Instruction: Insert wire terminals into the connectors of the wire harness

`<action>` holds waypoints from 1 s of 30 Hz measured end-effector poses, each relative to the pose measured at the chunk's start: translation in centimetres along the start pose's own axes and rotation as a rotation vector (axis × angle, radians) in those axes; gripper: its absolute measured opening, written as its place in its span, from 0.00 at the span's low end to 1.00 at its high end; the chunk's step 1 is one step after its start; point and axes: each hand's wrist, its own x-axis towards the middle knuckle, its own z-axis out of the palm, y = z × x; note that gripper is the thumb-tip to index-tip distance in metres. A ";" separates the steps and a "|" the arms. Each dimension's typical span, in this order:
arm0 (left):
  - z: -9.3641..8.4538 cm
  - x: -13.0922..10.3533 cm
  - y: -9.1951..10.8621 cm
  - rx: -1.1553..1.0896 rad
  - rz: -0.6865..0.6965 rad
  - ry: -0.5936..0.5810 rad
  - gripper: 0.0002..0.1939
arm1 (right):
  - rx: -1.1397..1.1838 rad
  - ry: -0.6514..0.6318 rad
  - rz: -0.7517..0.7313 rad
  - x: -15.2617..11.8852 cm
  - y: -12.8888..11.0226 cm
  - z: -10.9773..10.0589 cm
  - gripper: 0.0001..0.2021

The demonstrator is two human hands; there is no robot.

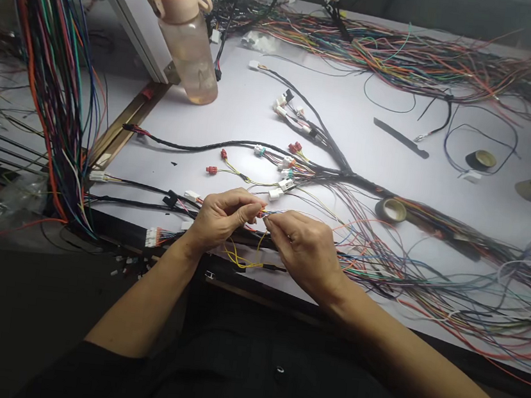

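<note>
My left hand [224,218] is closed in a pinch around a small orange-red connector [261,212], mostly covered by the thumb and fingertips. Right beside it, my right hand [307,246] pinches a thin wire at the connector's edge; the wire's end is hidden by the fingers. Just beyond both hands lies a black-taped wiring harness [362,182] with branches ending in white plugs [286,185] and red plugs [211,170]. Yellow wires [238,261] loop below my hands, and a multi-way white connector [152,237] rests left of my left wrist.
A tinted water bottle [188,41] stands at the back left. Hanging wires [44,68] fill the left side. Loose wire bundles [409,55] run along the back. Tape rolls [392,209] and a dark flat strip [401,138] lie to the right.
</note>
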 end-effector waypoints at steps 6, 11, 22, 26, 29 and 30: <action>0.1 0.1 0.2 0.028 0.001 0.011 0.07 | 0.084 0.082 0.019 -0.5 0.3 -0.1 0.08; 0.1 0.1 0.0 0.014 -0.007 0.012 0.07 | 0.097 0.170 0.013 -0.6 0.4 0.4 0.08; 0.0 0.2 0.2 0.048 0.000 0.004 0.07 | 0.040 0.075 -0.002 0.0 0.2 0.2 0.11; 0.0 0.2 0.0 0.066 -0.001 0.004 0.07 | -0.016 0.067 -0.009 0.1 0.4 0.1 0.12; 0.1 0.2 0.0 0.065 0.003 0.011 0.07 | -0.037 0.099 -0.028 -0.1 0.5 -0.2 0.10; 0.1 0.2 0.0 0.061 0.005 0.015 0.07 | -0.041 0.116 -0.033 -0.2 0.5 -0.3 0.10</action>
